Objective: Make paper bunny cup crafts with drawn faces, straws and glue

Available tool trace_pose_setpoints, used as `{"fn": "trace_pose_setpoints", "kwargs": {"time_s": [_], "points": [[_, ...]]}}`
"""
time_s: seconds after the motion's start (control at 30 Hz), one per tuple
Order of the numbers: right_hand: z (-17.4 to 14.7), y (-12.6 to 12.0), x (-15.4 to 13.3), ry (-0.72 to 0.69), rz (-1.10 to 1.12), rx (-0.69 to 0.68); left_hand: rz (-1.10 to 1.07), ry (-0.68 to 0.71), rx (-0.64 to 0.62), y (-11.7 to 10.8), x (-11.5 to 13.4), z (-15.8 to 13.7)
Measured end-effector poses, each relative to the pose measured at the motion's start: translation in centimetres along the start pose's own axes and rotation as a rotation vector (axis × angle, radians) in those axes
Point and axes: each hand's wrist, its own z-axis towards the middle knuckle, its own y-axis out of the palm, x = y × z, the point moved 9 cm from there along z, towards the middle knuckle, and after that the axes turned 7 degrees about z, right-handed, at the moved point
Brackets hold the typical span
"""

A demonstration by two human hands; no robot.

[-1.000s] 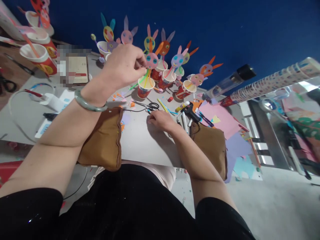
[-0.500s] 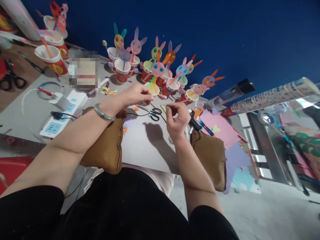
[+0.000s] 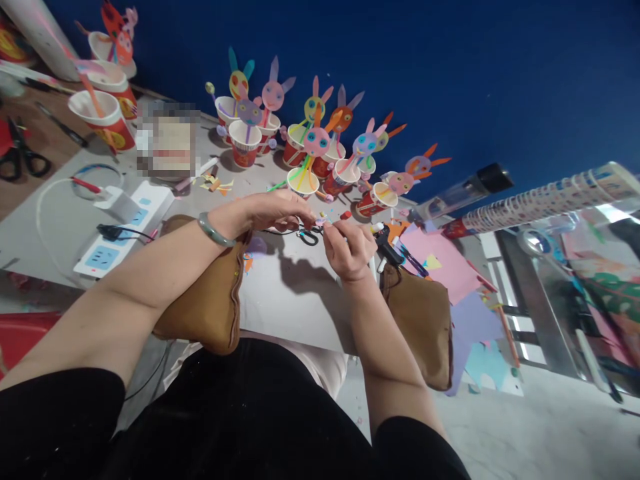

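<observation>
Over the table, my left hand (image 3: 283,212) and my right hand (image 3: 351,249) have come together with their fingertips almost touching. The fingers of both are pinched around something tiny and pale at the tips, too small to name. Behind and below them lie scissors (image 3: 307,237) with black handles, partly covered by my hands. A purple paper disc (image 3: 257,246) rests below my left hand. Just beyond my hands stands a red paper cup (image 3: 303,183) with a pink paper rabbit (image 3: 317,142) in it. A small red piece (image 3: 345,215) lies past my right fingers.
More cups with paper rabbits (image 3: 245,143) line the blue wall. A white power strip (image 3: 125,230) sits at left. Brown cushions (image 3: 200,293) lie under my forearms. At right are a black glue gun (image 3: 389,248), pink paper (image 3: 443,257) and a long cup stack (image 3: 545,197).
My hands were apart and have drawn together; the left moved right and slightly down, the right slightly down. A thin yellow-green piece near my right fingertips no longer shows.
</observation>
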Motion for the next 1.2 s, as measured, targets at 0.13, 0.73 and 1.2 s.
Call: {"fn": "trace_pose_setpoints", "kwargs": {"time_s": [0.13, 0.73, 1.2], "points": [[-0.4, 0.9, 0.3, 0.046, 0.051, -0.063, -0.038, -0.012, -0.039, 0.2, -0.2, 0.1], [-0.8, 3.2, 3.8, 0.971, 0.764, 0.134, 0.041, 0.093, 0.225, -1.6, 1.8, -1.0], [-1.0, 6.1, 4.1, 1.145, 1.032, -0.07, 0.234, 0.313, 0.265, -2.6, 2.7, -0.3]]}}
